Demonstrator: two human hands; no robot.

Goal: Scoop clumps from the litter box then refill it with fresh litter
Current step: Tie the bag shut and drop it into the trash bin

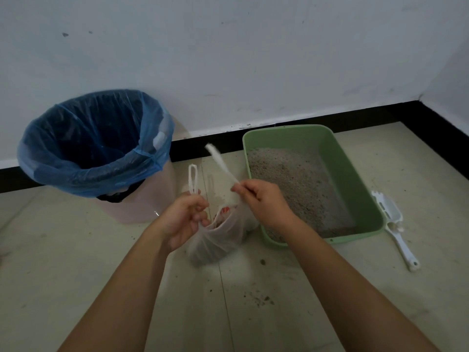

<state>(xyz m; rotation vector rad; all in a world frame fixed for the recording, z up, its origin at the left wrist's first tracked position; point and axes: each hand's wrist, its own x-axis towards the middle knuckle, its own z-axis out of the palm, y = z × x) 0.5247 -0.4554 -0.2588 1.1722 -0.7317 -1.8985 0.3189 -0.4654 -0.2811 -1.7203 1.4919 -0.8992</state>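
Head view: thin white plastic bag (pixel 220 240), held by both handles.
Semi-transparent with dark fill, it sits between a blue-lined bin (pixel 96 148) and a green litter box (pixel 355 179). The left hand (pixel 185 219) grips one handle; the right hand (pixel 264 201) pinches the other. The box holds grey litter, its long axis toward the wall. A white scoop (pixel 396 224) lies beside it, handle nearest.

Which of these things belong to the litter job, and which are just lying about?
Belonging: green litter box; white scoop; plastic bag, gripped by left hand and right hand; blue-lined bin.
Lying about: scattered crumbs; stray clump.
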